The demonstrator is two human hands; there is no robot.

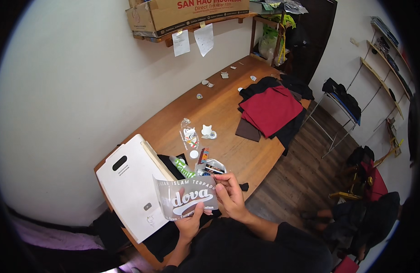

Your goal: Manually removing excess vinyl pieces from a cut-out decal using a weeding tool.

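Note:
A translucent sheet of transfer film [182,196] with white lettering is held up over the near edge of the wooden table. My left hand [190,224] grips its lower edge, thumb on the front and fingers behind. At its upper right corner, my right hand [232,196] pinches the film between thumb and fingers. Just beyond it lie a green-and-white printed piece [184,168], an orange-and-blue strip [203,156] and a whitish pouch-like thing [217,164], partly hidden. Farther off rests a clear film with a coloured print [190,136], beside a white cat-head-shaped sticker [206,130].
A white box with a handle slot [128,191] stands at the left. Folded dark red [271,109] and black clothes lie on the table's [169,111] far right. Small cut pieces [207,83] are scattered along the back. A cardboard box [192,16] sits on a shelf; another person [371,227] is at right.

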